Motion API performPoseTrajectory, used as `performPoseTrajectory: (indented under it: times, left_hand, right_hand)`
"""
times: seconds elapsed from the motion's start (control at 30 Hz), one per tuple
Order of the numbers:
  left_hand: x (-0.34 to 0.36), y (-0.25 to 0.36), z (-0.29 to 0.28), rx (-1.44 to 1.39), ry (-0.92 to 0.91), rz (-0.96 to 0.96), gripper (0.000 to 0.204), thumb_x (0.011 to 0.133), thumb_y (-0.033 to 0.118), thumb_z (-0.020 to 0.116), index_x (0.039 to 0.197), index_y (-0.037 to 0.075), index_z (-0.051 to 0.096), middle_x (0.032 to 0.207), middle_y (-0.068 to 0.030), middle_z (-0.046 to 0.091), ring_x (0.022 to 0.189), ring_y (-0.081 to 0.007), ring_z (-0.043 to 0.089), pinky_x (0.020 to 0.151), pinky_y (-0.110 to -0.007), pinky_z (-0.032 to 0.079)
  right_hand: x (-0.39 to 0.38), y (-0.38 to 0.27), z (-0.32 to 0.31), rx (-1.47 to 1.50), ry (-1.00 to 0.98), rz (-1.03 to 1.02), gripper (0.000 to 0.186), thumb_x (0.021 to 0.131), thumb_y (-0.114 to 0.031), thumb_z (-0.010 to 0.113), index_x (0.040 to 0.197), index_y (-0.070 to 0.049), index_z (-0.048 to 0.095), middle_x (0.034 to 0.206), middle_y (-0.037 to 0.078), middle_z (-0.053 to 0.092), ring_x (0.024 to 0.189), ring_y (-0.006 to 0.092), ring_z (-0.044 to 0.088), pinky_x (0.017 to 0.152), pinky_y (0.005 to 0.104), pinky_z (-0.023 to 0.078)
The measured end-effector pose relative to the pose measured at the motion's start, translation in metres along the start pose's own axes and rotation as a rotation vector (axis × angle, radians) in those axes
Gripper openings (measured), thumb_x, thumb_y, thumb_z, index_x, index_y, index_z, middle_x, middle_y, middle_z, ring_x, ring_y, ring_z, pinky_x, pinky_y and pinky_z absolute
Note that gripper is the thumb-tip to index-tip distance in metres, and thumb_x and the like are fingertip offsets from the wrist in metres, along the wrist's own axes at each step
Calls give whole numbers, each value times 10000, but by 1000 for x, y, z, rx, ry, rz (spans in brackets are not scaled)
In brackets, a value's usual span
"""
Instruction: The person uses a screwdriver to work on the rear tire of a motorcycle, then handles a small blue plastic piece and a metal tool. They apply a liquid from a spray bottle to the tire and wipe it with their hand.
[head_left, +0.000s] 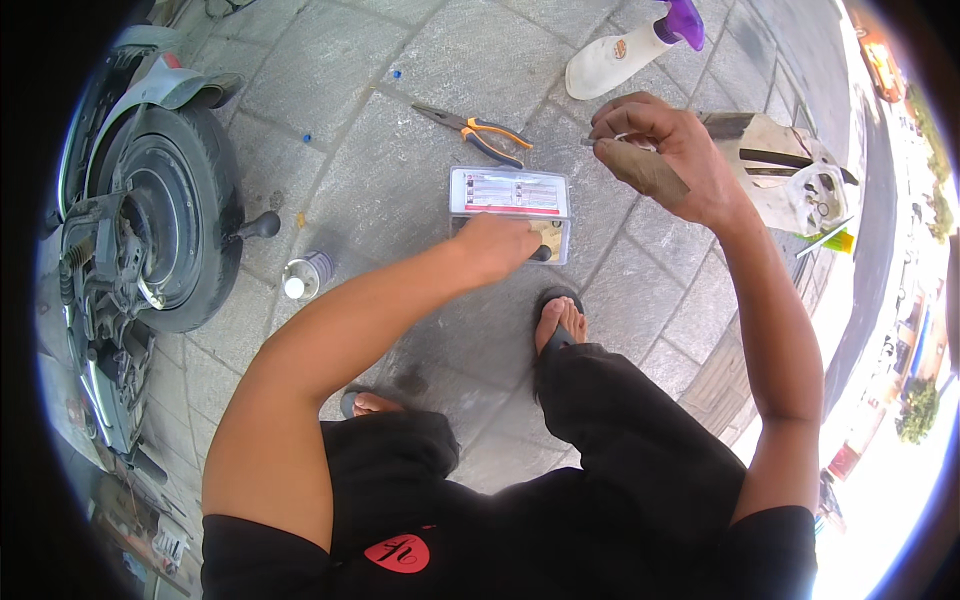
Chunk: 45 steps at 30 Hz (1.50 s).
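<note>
My left hand (497, 242) is at an open clear plastic case (508, 178) with a printed lid, its fingers curled down into the lower compartment; what they grip is hidden. A dark rounded piece (543, 252) lies beside them in the case. My right hand (670, 160) is raised right of the case, fingers pinched on a small metal piece (600, 141), too small to name. Pliers (500, 133) with orange and dark handles lie above the case.
A white spray bottle (607, 65) with purple trigger lies above my right hand. A scooter's rear wheel (210, 180) is at left, with a small can (312, 275) nearby. At right lies a pale sheet (815, 205) holding small parts. My sandalled feet stand on paving.
</note>
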<state>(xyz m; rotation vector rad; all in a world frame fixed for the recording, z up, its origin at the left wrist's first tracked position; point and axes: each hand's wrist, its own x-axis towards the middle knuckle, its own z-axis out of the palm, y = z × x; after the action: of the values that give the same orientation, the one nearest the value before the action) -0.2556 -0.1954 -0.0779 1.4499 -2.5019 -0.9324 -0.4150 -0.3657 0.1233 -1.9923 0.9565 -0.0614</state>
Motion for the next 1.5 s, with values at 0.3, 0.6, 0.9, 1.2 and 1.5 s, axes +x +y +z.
performPoseTrajectory:
  times: [0.3,0.6,0.9,1.2,1.5]
  left_hand:
    - [24,14,-23,-61,-126,-72,286,900,138,712,1162,30,671,1063,-186,732,980,-379,762,811,-501,616]
    - [-70,5,-146,-1396,518,-296,219,928,-1,638,1128,24,551,1180,-135,657,1198,-363,729,916,-421,638]
    - [-154,13,-183,-2040,944,-38,271,995,-31,573,1245,71,556,1237,-117,658,1216,-339,728,828,-392,615]
    - [-203,19,-209,-1323,912,-117,369,1131,249,577,1407,17,653,1014,-39,637,764,-116,573,677,-273,485]
    - [-203,27,-213,-1269,1068,-75,396,1132,273,626,1447,34,644,934,-6,631,796,-102,584,723,-281,516]
  right_hand:
    - [-40,-27,-4,-246,129,222,231,942,-146,727,1104,1,802,1140,156,772,1033,238,734,871,391,574]
    - [-15,-57,-3,-35,107,118,256,955,-193,730,1063,34,778,895,106,784,770,177,720,709,326,558]
    - [36,-148,40,537,153,-142,232,1026,-116,686,1150,79,710,1137,189,770,1069,246,753,973,378,606]
    - [39,-204,67,560,-18,-325,223,1043,-90,667,1165,95,694,1115,184,748,1013,282,769,916,415,631]
    - [35,-229,75,388,182,-262,246,1004,-173,745,1122,43,738,897,71,745,775,117,717,668,272,570]
